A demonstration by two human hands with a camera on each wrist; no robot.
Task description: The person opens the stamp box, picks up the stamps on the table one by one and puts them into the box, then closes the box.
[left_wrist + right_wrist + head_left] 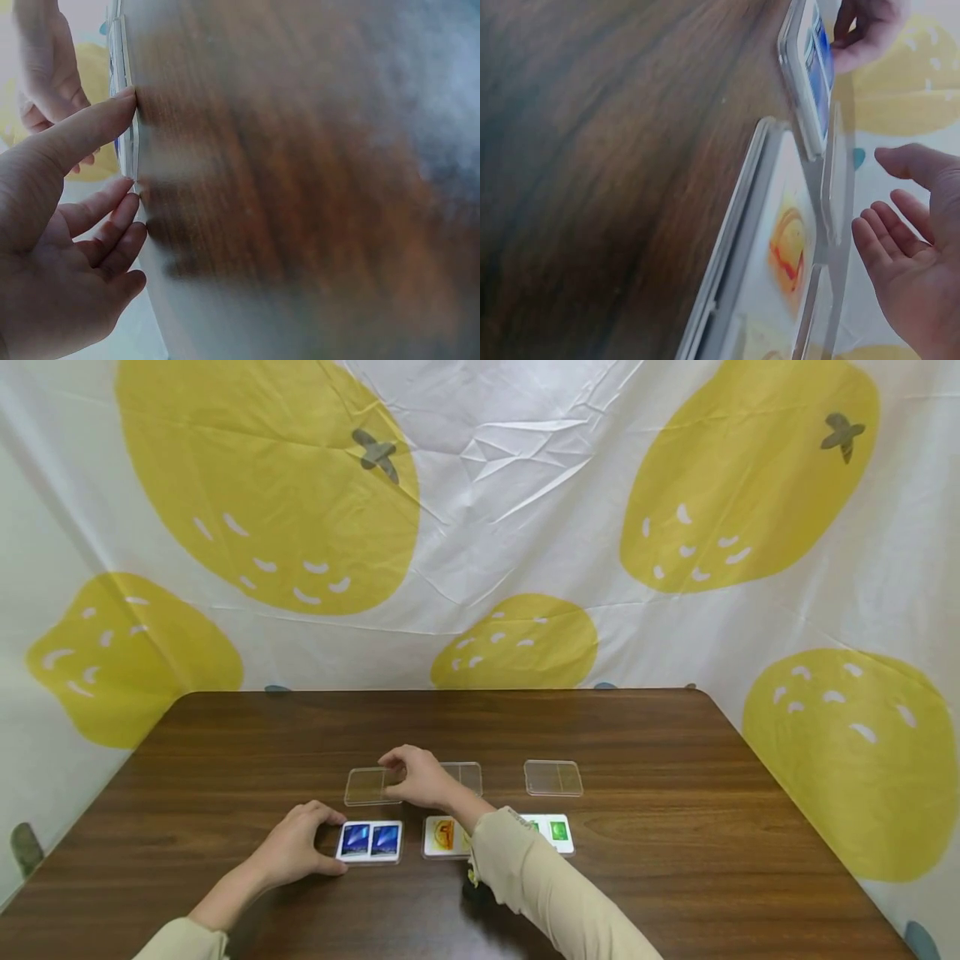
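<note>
My left hand (296, 847) holds a flat clear case by its left end, thumb at the near corner and fingers at the far one. Two dark blue pictures lie side by side on white in this blue-picture case (370, 841). My right hand (420, 778) hovers over a clear plastic lid (363, 786) behind that case. Thumb and fingers stand apart with nothing between them in the right wrist view, where the lid (837, 180) lies beyond. An orange-picture case (442, 835) sits under my right forearm, partly hidden.
A green-picture case (558, 832) stands at the right end of the front row, partly covered by my sleeve. Two more clear lids, a middle one (468, 777) and a right one (553, 777), lie behind. A lemon-print cloth (517, 552) hangs past the wooden table (675, 827).
</note>
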